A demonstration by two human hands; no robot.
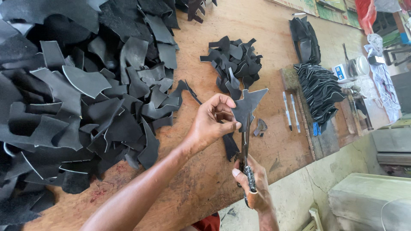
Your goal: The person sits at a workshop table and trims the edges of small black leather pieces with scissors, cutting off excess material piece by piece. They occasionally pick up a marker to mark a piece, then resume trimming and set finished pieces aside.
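Note:
My left hand (212, 124) pinches a dark grey cut leather piece (249, 105) with pointed wings, holding it above the wooden table (257, 25). My right hand (253, 184) grips a pair of scissors (245, 147) by the handles, blades pointing up into the lower edge of that piece. A strip of the leather hangs down below my left hand (230, 145). A small dark offcut (260, 127) lies on the table just right of the scissors.
A big heap of black leather scraps (77, 98) covers the left of the table. A smaller pile of cut pieces (233, 60) lies ahead. Two pens (291, 111), a stack of black pieces (319, 90) and a white tub (357, 66) sit right.

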